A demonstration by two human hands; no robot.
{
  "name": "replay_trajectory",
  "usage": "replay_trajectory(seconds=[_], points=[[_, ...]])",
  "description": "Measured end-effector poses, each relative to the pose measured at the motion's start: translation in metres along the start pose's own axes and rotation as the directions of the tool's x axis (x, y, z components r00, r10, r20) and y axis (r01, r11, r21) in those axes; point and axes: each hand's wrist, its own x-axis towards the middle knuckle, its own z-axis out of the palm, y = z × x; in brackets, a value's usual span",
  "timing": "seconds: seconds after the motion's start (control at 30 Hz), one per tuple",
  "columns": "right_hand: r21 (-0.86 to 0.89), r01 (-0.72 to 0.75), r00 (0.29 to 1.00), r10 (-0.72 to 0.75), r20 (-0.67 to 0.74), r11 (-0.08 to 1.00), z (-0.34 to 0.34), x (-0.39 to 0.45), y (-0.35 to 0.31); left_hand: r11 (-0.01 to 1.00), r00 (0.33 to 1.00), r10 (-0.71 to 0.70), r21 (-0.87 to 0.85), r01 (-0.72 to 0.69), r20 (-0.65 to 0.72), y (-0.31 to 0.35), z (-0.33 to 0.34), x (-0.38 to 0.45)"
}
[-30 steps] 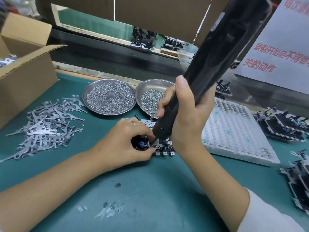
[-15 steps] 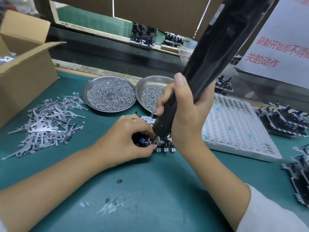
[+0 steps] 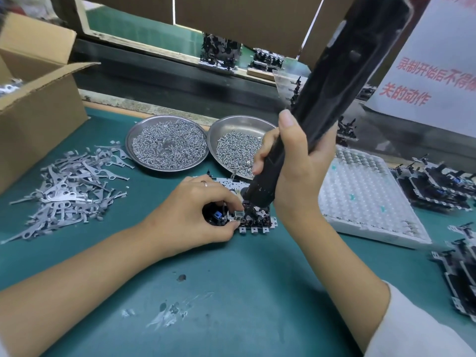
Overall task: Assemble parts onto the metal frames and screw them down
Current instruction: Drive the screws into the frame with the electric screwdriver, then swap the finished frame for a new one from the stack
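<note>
right grip wraps the black screwdriver, hiding its tip; left grip pinches the half-covered metal frame.

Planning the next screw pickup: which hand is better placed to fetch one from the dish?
Probably the left hand: it only pinches the metal frame assembly, beside the round steel screw dish. The right hand grips the black electric screwdriver.

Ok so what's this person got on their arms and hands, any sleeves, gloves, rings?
No gloves on either hand. The left hand wears a thin band ring on one of its fingers, and the left forearm is bare as far as the view shows. The right hand shows no ring; its forearm is bare down to a white fabric sleeve that starts near the elbow. No watch or bracelet is visible.
</note>
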Motion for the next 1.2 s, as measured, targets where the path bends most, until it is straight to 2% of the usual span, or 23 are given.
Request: replay_trajectory(seconds=[0.13,0.23,0.27,0.33,0.37,0.4,0.43,0.47,0.53,0.57,0.73,0.87,1.03,1.1,1.2], points=[[-0.024,-0.023,1.000,0.023,0.012,0.999,-0.003,0.001,-0.002,1.000,1.000,-0.010,0.001,0.010,0.005,0.001,-0.001,0.000],[-0.123,-0.006,1.000,0.006,-0.003,0.992,-0.010,-0.003,-0.003,1.000,1.000,-0.022,0.010,0.022,0.016,0.004,-0.001,0.000],[-0.163,-0.002,0.998,-0.010,-0.069,0.987,-0.015,-0.008,-0.002,0.999,0.999,-0.034,-0.014,0.034,0.010,0.005,-0.002,0.000],[-0.252,-0.017,0.954,-0.060,-0.294,0.968,-0.026,-0.022,0.001,0.986,0.993,-0.112,-0.129,0.105,-0.048,0.007,-0.004,0.000],[-0.324,-0.041,0.932,-0.081,-0.354,0.945,-0.030,-0.032,0.003,0.972,0.981,-0.168,-0.181,0.148,-0.101,0.007,-0.006,0.001],[-0.413,-0.088,0.942,-0.060,-0.332,0.906,-0.031,-0.041,0.007,0.959,0.962,-0.221,-0.215,0.184,-0.163,0.005,-0.007,0.002],[-0.534,-0.139,0.970,0.005,-0.244,0.834,-0.029,-0.050,0.011,0.947,0.937,-0.267,-0.240,0.212,-0.227,0.004,-0.008,0.003],[-0.681,-0.161,0.986,0.094,-0.135,0.714,-0.025,-0.058,0.015,0.938,0.910,-0.300,-0.262,0.227,-0.286,0.002,-0.009,0.004],[-0.906,-0.073,0.973,0.230,0.027,0.417,-0.014,-0.067,0.026,0.925,0.868,-0.336,-0.300,0.231,-0.366,0.000,-0.008,0.006],[-0.949,-0.015,0.965,0.255,0.069,0.314,-0.007,-0.067,0.030,0.923,0.858,-0.341,-0.311,0.227,-0.383,0.000,-0.008,0.006],[-0.992,0.052,0.952,0.294,0.084,0.115,0.013,-0.056,0.042,0.940,0.863,-0.299,-0.280,0.193,-0.408,0.000,-0.006,0.005],[-0.981,0.079,0.936,0.326,0.134,0.176,0.008,-0.060,0.032,0.949,0.865,-0.277,-0.263,0.176,-0.418,-0.002,-0.005,0.002],[-0.959,0.111,0.909,0.363,0.204,0.260,-0.030,-0.085,-0.013,0.958,0.870,-0.247,-0.241,0.154,-0.427,-0.008,-0.003,0.001],[-0.951,0.077,0.916,0.356,0.186,0.299,-0.053,-0.094,-0.035,0.954,0.871,-0.250,-0.259,0.148,-0.422,-0.010,-0.002,0.001],[-0.959,0.021,0.957,0.271,0.101,0.283,-0.087,-0.097,-0.072,0.960,0.878,-0.229,-0.248,0.131,-0.421,-0.017,-0.002,0.000]])
